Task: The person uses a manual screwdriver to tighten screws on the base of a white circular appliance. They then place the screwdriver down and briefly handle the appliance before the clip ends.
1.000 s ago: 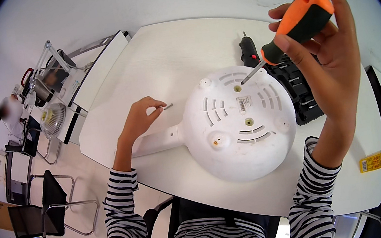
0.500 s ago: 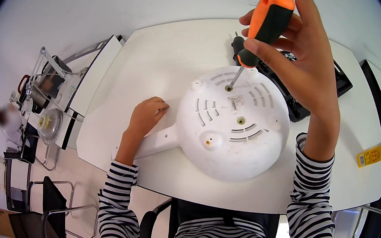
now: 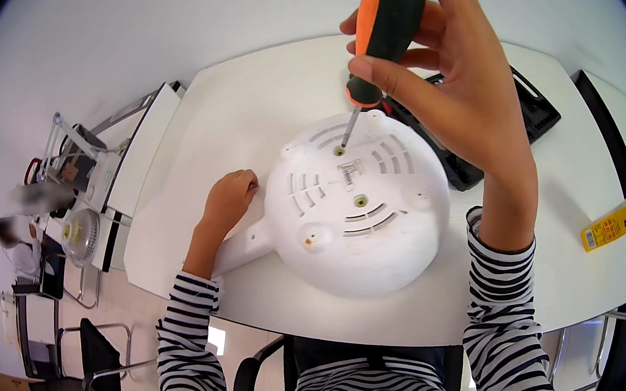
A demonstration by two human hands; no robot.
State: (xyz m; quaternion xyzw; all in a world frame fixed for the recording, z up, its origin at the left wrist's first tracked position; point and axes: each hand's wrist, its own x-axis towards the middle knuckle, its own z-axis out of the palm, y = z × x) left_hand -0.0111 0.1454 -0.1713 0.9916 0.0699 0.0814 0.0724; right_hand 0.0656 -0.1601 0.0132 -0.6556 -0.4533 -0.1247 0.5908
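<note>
A round white plastic fan base [image 3: 359, 209] lies upside down on the white table [image 3: 238, 118], its vents and screw holes facing up. My right hand [image 3: 466, 86] holds an orange and black screwdriver [image 3: 377, 26] upright, and its tip sits in a screw hole at the far side of the base. My left hand [image 3: 229, 199] rests on the table just left of the base, its fingers curled in. Whether it holds anything small is hidden.
A black tool case [image 3: 496, 130] lies open behind the base on the right. A yellow box [image 3: 611, 224] sits near the table's right edge. At the left stand another white table [image 3: 139, 156], a small fan [image 3: 82, 232], black chairs [image 3: 66, 374] and a seated person [image 3: 15, 237].
My right hand has swung the screwdriver from slanted to nearly upright over the far screw hole. My left hand's fingers, which pinched a small screw before, have curled shut against the table.
</note>
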